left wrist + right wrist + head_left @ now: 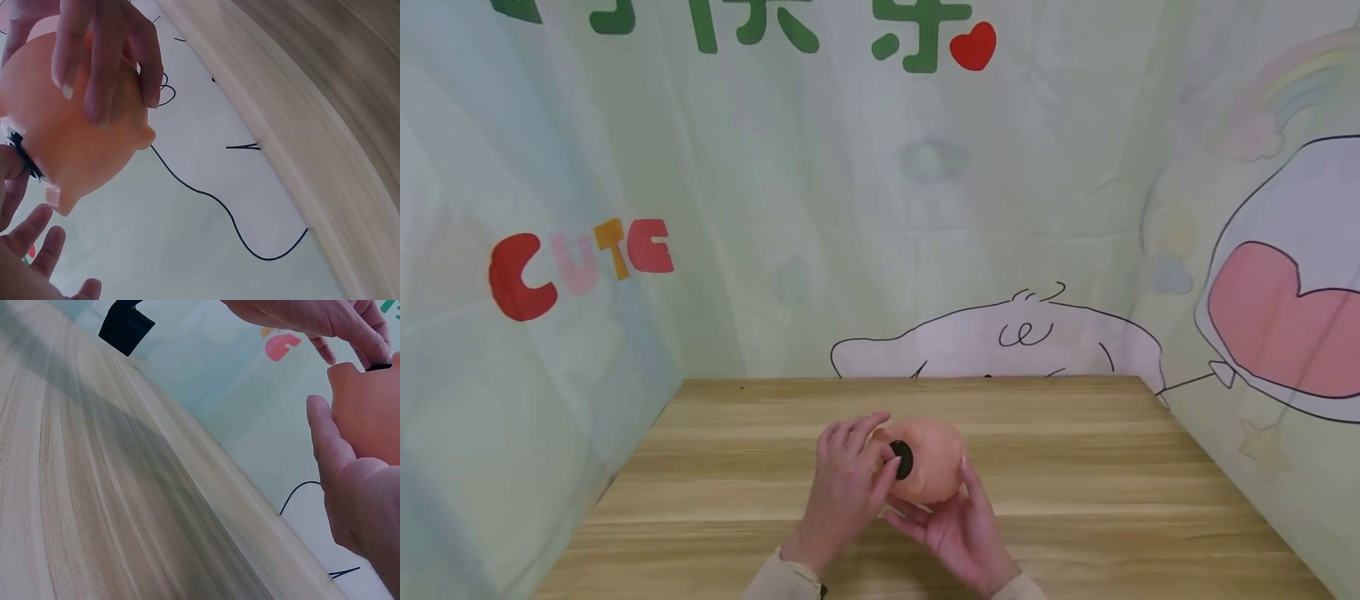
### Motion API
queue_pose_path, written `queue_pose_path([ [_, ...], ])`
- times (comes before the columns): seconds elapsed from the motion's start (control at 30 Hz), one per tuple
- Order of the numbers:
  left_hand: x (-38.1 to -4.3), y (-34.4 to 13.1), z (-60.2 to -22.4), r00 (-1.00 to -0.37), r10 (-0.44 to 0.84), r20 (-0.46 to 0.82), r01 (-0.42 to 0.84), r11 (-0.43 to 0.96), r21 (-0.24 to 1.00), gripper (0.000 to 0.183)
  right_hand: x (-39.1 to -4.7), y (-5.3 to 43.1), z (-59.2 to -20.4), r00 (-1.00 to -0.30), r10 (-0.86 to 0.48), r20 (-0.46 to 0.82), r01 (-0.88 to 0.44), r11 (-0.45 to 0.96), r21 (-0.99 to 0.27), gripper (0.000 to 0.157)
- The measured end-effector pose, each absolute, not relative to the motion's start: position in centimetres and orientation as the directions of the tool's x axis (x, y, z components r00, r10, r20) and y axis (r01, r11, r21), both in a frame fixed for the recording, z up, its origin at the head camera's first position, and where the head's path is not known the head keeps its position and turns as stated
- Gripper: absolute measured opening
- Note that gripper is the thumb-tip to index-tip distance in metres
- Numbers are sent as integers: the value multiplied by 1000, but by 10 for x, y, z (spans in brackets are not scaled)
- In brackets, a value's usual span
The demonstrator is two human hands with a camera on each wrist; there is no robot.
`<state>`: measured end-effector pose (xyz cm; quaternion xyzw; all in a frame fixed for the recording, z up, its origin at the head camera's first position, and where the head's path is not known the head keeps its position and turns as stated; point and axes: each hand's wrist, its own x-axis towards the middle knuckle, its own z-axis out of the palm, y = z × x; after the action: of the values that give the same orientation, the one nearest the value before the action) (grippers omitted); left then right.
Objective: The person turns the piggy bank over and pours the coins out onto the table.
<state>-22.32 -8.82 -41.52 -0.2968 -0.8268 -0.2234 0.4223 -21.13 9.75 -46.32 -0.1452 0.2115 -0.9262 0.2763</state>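
In the lower centre of the head view we see a rounded, peach-orange, smooth plastic-looking body with small stubby projections (938,462), held above the wood-grained bench (1075,475). Our right hand (962,537) grasps it from below and the near right; our left hand (848,471) pinches a thin black round disc (905,460) set in its left-facing side, the other fingers spread clear of the disc. We cannot tell how firmly the disc is seated. The likeliest fault, we judge, is a slipped pinch, since so thin an edge gives thumb and forefinger little purchase. A second is rotation: the round, slick surface could turn in our right hand under any twist or pull, the stubs offering only small stops. Should the disc give suddenly, the recoil might jerk the body loose, and with nothing beneath it but our palm and fingers it could drop to the bench and roll. Its interior is hidden; any loose contents might spill through an uncovered opening.
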Motion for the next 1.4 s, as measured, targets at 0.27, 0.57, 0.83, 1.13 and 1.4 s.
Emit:
queue_pose_path([
  [0.27, -224, -92, -411, -470, 251, 846, 673, 723, 159, 14, -213, 107, -462, -823, -561, 87, 447, -736, -509, 71],
  [0.57, -233, -126, -417, -772, 100, 628, 376, 868, 324, 20, -217, 126, -459, -770, -636, 51, 527, -679, -512, 72],
  [0.83, -235, -162, -430, -993, 27, 114, 63, 947, 316, 37, -225, 155, -433, -726, -659, -197, 467, -262, -844, 73],
  [1.13, -239, -171, -439, -998, 14, 54, 28, 964, 264, 29, -246, 176, -408, -745, -552, -375, 341, 167, -925, 74],
  [1.4, -235, -156, -437, -998, 34, 59, 55, 906, 421, 17, -246, 181, -416, -771, -556, -311, 249, 186, -950, 60],
])
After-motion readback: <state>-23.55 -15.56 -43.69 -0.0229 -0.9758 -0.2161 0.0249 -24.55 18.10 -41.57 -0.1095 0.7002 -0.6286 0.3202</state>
